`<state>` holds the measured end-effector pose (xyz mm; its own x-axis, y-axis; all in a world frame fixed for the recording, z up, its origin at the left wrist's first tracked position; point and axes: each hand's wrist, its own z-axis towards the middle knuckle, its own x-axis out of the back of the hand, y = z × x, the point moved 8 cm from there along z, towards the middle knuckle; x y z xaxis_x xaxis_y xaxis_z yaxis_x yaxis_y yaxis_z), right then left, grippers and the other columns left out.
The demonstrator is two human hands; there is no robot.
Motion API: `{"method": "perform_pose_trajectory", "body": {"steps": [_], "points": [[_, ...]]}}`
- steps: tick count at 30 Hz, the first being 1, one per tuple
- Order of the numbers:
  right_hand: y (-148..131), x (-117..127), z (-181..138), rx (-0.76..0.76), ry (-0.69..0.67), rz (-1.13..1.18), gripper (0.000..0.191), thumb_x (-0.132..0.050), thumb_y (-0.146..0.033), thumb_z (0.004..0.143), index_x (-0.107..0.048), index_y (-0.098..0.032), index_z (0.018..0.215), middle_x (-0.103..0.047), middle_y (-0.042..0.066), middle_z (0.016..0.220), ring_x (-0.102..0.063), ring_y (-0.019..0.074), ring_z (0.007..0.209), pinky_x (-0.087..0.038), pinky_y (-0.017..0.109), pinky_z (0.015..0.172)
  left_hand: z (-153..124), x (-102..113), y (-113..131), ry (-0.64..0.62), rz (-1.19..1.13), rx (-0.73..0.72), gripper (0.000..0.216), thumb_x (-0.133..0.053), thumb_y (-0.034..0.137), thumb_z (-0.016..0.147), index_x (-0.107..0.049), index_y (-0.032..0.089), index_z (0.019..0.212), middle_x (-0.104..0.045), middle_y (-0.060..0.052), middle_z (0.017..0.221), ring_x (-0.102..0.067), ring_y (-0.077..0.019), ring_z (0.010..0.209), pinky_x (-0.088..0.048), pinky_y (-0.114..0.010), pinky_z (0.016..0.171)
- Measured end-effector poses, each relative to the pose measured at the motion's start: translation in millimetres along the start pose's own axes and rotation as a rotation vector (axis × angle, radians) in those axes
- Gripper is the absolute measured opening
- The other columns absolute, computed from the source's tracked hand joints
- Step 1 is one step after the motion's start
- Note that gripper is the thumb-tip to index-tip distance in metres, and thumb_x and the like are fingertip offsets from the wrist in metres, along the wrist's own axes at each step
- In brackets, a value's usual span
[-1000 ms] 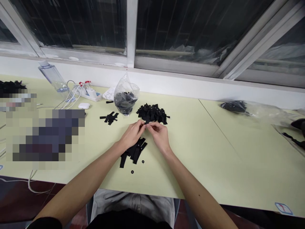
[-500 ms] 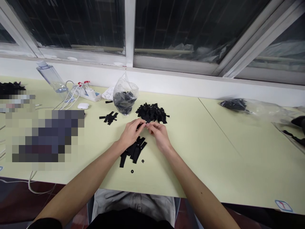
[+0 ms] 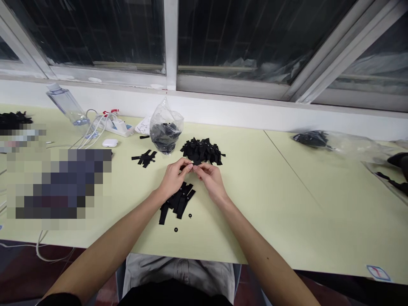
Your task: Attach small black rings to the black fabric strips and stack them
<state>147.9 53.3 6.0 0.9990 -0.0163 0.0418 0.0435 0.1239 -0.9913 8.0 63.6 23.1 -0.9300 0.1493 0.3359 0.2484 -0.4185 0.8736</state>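
Note:
My left hand (image 3: 173,176) and my right hand (image 3: 211,179) meet over the table, fingertips pinched together on a small black strap (image 3: 196,162). The fingers cover most of it. Right behind them lies a heap of short black straps (image 3: 204,148). Below my left hand, a looser group of black straps (image 3: 180,202) is spread out, with small shiny spots on some ends. Two small black round pieces with a light centre lie closer to me, one black disc (image 3: 176,229) a bit nearer than the other disc (image 3: 190,215).
A clear plastic bag (image 3: 165,134) of black pieces stands behind a few straps (image 3: 145,158). Leftward are a white case (image 3: 110,143), a power strip (image 3: 117,125) with cables, a tilted bottle (image 3: 68,104) and a pixelated dark area. Another bag (image 3: 312,138) lies at the back right.
Both hands stay nearly in place with the fingertips still together on the black strap. The whole view shifts very slightly; the things on the table have not visibly moved.

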Motion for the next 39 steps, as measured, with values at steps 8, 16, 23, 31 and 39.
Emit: {"method": "perform_pose_trajectory", "body": {"steps": [8, 16, 23, 31, 39], "points": [[-8, 0, -2, 0.084, 0.026, -0.068, 0.027, -0.070, -0.045, 0.081, -0.069, -0.018, 0.077, -0.063, 0.003, 0.075, -0.052, 0.0157, 0.067, -0.038, 0.029, 0.062, 2, 2, -5, 0.034, -0.140, 0.026, 0.028, -0.056, 0.042, 0.093, -0.068, 0.017, 0.092, -0.069, -0.005, 0.093, -0.062, -0.0171, 0.086, -0.049, -0.028, 0.079], [-6, 1, 0, 0.061, 0.009, -0.056, 0.030, -0.069, -0.048, 0.081, -0.064, -0.019, 0.074, -0.065, 0.003, 0.076, -0.050, 0.0151, 0.065, -0.035, 0.029, 0.059, 3, 1, -12, 0.024, -0.256, 0.091, 0.036, -0.053, 0.047, 0.094, -0.069, 0.016, 0.097, -0.071, -0.006, 0.094, -0.066, -0.0186, 0.086, -0.053, -0.032, 0.085], [0, 4, 3, 0.031, 0.015, 0.023, 0.026, -0.072, -0.045, 0.077, -0.068, -0.019, 0.080, -0.061, 0.001, 0.075, -0.046, 0.0138, 0.064, -0.034, 0.028, 0.059, 2, 8, 4, 0.042, -0.086, -0.052, 0.024, -0.057, 0.037, 0.093, -0.073, 0.020, 0.102, -0.070, -0.008, 0.108, -0.064, -0.0207, 0.104, -0.049, -0.036, 0.095], [8, 1, 5, -0.047, -0.040, 0.149, 0.023, -0.075, -0.041, 0.074, -0.070, -0.019, 0.081, -0.054, -0.001, 0.066, -0.040, 0.0119, 0.060, -0.030, 0.028, 0.057, 4, 1, -9, -0.005, -0.199, 0.031, 0.028, -0.057, 0.039, 0.093, -0.072, 0.018, 0.102, -0.072, -0.009, 0.109, -0.065, -0.0210, 0.101, -0.049, -0.035, 0.093], [7, -4, 3, -0.094, -0.155, 0.215, 0.026, -0.073, -0.046, 0.078, -0.068, -0.020, 0.080, -0.054, -0.001, 0.065, -0.045, 0.0136, 0.062, -0.034, 0.029, 0.059, 4, 1, -7, 0.000, -0.234, 0.068, 0.030, -0.056, 0.043, 0.093, -0.069, 0.016, 0.093, -0.070, -0.005, 0.088, -0.064, -0.0172, 0.083, -0.051, -0.030, 0.081]]}}
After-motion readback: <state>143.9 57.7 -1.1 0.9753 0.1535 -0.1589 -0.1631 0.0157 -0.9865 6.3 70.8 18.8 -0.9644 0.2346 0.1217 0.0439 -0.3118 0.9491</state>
